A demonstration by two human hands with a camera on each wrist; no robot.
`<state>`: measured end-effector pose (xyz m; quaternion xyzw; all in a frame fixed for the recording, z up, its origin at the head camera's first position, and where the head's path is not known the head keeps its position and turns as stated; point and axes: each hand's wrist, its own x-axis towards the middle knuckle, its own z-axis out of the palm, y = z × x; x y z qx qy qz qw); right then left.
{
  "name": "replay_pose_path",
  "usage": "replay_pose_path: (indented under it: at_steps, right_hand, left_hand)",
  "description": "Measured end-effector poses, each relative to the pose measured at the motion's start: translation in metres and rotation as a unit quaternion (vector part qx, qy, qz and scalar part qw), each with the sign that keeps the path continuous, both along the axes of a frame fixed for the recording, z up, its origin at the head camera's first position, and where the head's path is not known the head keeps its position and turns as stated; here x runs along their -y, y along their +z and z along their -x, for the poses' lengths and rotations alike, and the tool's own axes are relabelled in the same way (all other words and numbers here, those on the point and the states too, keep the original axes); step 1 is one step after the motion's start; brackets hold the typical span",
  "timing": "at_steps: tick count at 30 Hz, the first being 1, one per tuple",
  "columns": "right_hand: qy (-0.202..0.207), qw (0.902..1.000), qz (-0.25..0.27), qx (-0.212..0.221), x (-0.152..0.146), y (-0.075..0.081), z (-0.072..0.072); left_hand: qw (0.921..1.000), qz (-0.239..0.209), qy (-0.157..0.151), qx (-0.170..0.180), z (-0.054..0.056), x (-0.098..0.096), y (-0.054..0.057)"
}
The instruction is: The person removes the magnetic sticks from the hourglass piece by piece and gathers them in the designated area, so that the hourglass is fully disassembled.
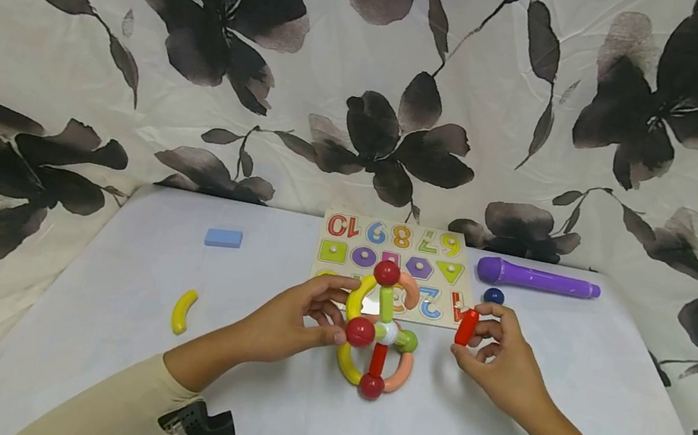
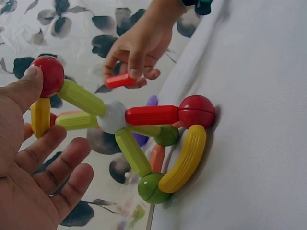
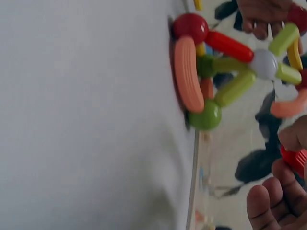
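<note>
Near the table's middle stands a magnetic ball-and-stick structure [image 1: 378,357], with red and green balls, a white centre ball [image 2: 112,117], straight green and red rods, and curved yellow and salmon rods. My left hand [image 1: 286,322] holds it at a red ball [image 2: 49,75], thumb on the ball and fingers by a yellow curved rod [image 2: 41,117]. To the right, my right hand [image 1: 505,363] pinches a short red rod [image 1: 466,328] between thumb and fingers, apart from the structure. Only part of that rod shows in the right wrist view.
Behind the structure lies a number-and-shape puzzle board [image 1: 335,238]. A purple microphone-shaped toy [image 1: 540,279] and a dark blue ball [image 1: 494,296] are at the back right. On the left lie a blue block [image 1: 224,238] and a yellow curved rod [image 1: 184,311].
</note>
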<state>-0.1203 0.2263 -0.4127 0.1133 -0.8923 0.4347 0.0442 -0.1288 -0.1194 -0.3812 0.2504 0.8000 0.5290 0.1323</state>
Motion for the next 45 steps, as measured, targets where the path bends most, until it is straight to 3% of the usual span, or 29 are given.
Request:
replay_pose_path:
  at_steps: [9,22,45]
  right_hand:
    - [0.035,0.994,-0.103,0.011,-0.039,-0.001,0.0]
    - [0.048,0.9798,-0.183,0.064,-0.084,-0.009,0.0]
    - [0.073,0.9751,-0.195,0.077,-0.107,-0.031,0.002]
  left_hand:
    - [1.0,-0.001,0.003,-0.003,0.0,0.001,-0.001]
    - [1.0,-0.003,-0.003,-0.002,0.0,0.001,-0.001]
    - [1.0,-0.003,0.0,-0.002,0.0,0.002,-0.002]
